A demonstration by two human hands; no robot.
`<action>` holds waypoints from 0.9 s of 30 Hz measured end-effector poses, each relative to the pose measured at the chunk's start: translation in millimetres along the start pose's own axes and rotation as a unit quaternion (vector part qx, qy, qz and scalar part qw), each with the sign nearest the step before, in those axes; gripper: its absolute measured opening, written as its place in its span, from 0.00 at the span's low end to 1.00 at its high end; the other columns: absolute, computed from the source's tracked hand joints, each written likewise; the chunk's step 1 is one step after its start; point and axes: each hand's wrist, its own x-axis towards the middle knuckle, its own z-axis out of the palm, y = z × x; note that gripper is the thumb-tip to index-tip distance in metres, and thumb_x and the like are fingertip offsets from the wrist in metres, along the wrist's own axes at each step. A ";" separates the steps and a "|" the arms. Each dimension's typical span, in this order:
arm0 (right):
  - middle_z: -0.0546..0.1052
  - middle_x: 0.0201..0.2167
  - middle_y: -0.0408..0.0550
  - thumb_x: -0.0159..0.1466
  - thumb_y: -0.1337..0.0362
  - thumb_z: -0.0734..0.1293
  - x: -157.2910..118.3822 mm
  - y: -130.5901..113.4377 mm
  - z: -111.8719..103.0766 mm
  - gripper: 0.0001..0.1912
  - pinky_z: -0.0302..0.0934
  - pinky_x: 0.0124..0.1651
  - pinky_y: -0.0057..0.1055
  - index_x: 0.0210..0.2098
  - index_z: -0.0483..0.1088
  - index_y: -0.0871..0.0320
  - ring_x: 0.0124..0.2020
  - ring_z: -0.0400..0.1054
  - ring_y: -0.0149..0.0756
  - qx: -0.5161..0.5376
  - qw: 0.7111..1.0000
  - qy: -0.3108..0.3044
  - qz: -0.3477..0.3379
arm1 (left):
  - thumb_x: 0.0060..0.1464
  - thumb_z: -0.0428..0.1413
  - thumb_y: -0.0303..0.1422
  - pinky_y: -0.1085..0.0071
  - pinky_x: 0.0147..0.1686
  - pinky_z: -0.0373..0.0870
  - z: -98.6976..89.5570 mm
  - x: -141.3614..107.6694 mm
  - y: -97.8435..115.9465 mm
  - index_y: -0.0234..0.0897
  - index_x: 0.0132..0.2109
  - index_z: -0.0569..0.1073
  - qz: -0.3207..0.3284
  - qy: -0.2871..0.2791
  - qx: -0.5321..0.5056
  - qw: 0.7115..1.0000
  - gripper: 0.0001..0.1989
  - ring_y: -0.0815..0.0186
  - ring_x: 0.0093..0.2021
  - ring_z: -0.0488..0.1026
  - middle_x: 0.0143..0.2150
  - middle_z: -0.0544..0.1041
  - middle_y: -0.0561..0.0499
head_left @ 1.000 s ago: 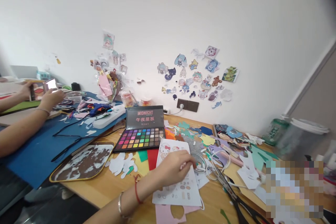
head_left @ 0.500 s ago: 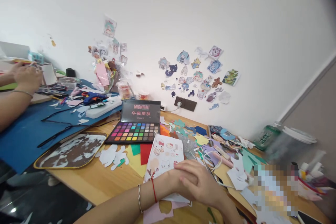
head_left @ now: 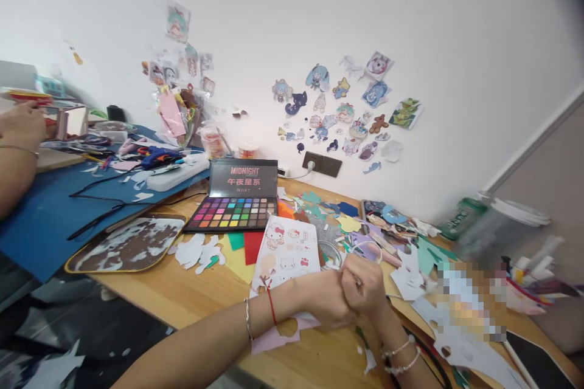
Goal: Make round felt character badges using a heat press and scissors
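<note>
My left hand (head_left: 331, 301) reaches in from the lower left, with a red string and a silver bangle on its wrist. Against its finger end sits my right hand (head_left: 364, 282), curled up as if clasping it. The left fingers are hidden behind the right hand. Just beyond both hands lies a white sheet with pink and red cartoon cat drawings (head_left: 288, 249). Under the left wrist is a pink paper offcut (head_left: 269, 338). A white cable (head_left: 368, 249) loops just behind the right hand.
An opened makeup palette (head_left: 237, 214) stands behind the sheet. Left of it are white paper cutouts (head_left: 189, 250) and a stained tray (head_left: 128, 246). Paper scraps (head_left: 410, 273) cover the right side. Another person's hand (head_left: 22, 124) works at the far left.
My right hand has gone from lying with fingers stretched over my left hand to being curled against it. The view has tilted slightly; the other person's hand appears farther left.
</note>
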 end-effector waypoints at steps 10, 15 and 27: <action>0.72 0.23 0.46 0.57 0.58 0.60 1.9 37.5 -20.4 0.15 0.48 0.42 0.37 0.18 0.63 0.56 0.33 0.65 0.40 -0.242 0.950 -0.038 0.194 | 0.52 0.46 0.23 0.72 0.33 0.64 -24.7 -31.6 -37.1 0.35 0.32 0.73 -0.157 0.070 0.000 0.985 0.12 0.65 0.31 0.71 0.30 0.75 0.50; 0.75 0.26 0.50 0.53 0.54 0.64 -7.7 36.9 -15.0 0.12 0.48 0.45 0.43 0.24 0.68 0.57 0.37 0.67 0.47 -0.274 0.925 -0.131 0.227 | 0.49 0.48 0.22 0.74 0.32 0.63 -16.1 -31.1 -39.2 0.37 0.31 0.74 -0.195 0.070 -0.021 0.978 0.11 0.66 0.31 0.72 0.31 0.77 0.53; 0.75 0.26 0.49 0.51 0.57 0.64 -8.3 38.3 -20.5 0.12 0.53 0.34 0.33 0.32 0.68 0.59 0.32 0.69 0.44 -0.235 0.911 -0.172 0.292 | 0.48 0.48 0.23 0.74 0.31 0.63 -12.3 -34.8 -44.7 0.37 0.31 0.75 -0.217 0.065 -0.049 0.973 0.12 0.65 0.30 0.72 0.30 0.77 0.53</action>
